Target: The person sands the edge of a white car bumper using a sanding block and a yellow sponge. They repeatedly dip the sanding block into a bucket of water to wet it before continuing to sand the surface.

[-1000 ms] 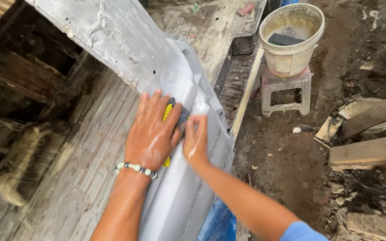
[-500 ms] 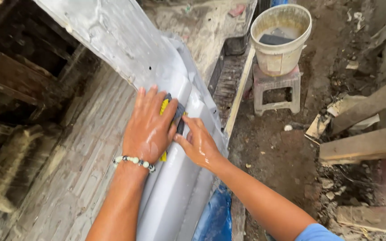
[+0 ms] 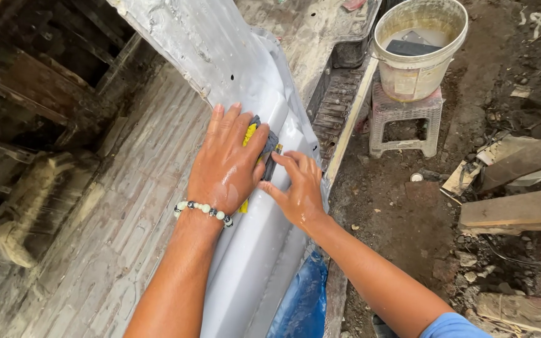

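The left hand (image 3: 225, 164) lies flat with its fingers (image 3: 233, 122) together and extended, pressing a yellow-and-grey sanding pad (image 3: 264, 143) onto the wet grey body panel (image 3: 245, 263). The right hand (image 3: 298, 188) rests just beside it, fingers (image 3: 286, 161) slightly spread, their tips touching the pad's edge. A beaded bracelet (image 3: 203, 209) circles the left wrist. Blue plastic (image 3: 302, 300) shows under the panel. Well apart, a dirty bucket (image 3: 417, 47) of water stands on a small plastic stool (image 3: 402, 116) on the dirt floor, near wooden planks (image 3: 518, 213).
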